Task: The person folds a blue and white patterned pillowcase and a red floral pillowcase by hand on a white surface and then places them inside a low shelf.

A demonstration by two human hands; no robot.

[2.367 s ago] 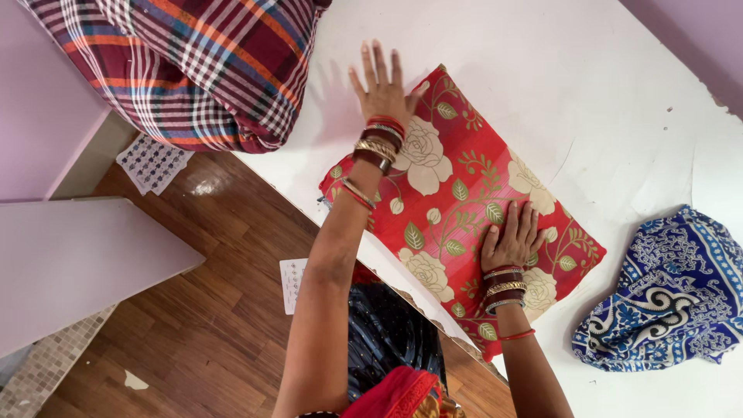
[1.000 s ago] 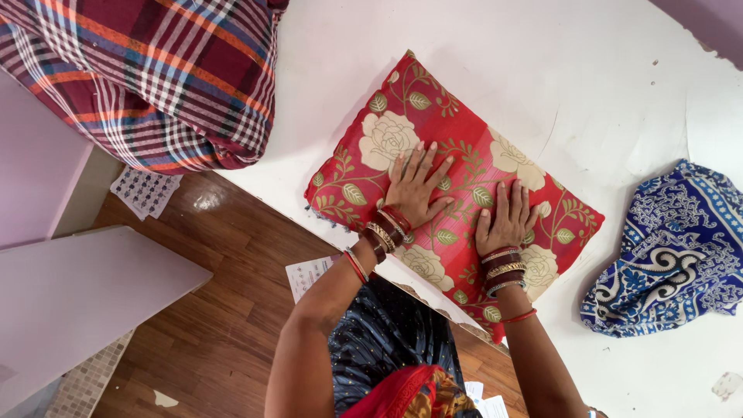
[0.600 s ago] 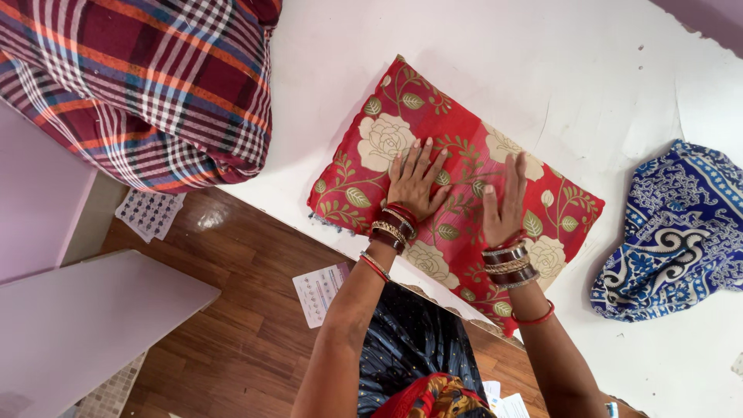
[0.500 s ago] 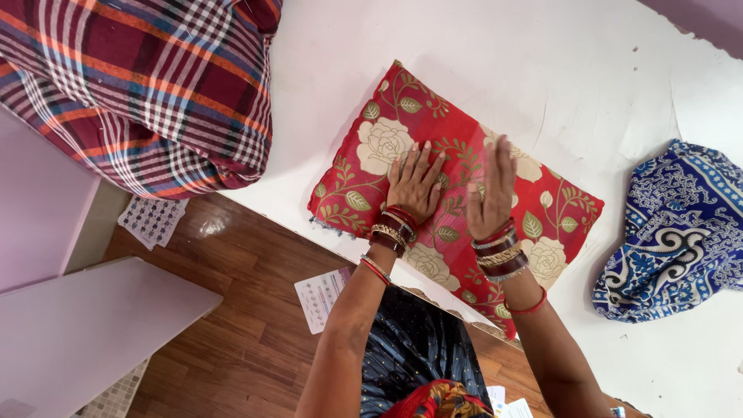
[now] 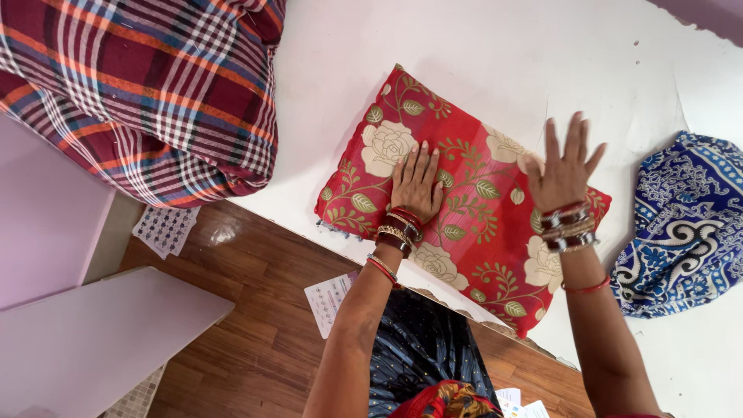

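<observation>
View from above of a white bench (image 5: 480,46). A red cushion (image 5: 464,197) with cream roses and green leaves lies flat on it, close to the near edge. The left hand (image 5: 416,184) rests palm down on the cushion's left half, fingers together, its grip flat and holding nothing. The right hand (image 5: 563,169) is over the cushion's right end, fingers spread apart, gripping nothing. A blue patterned cloth (image 5: 685,224) lies bunched just right of the cushion. A checked bundle (image 5: 147,93) sits at far left.
</observation>
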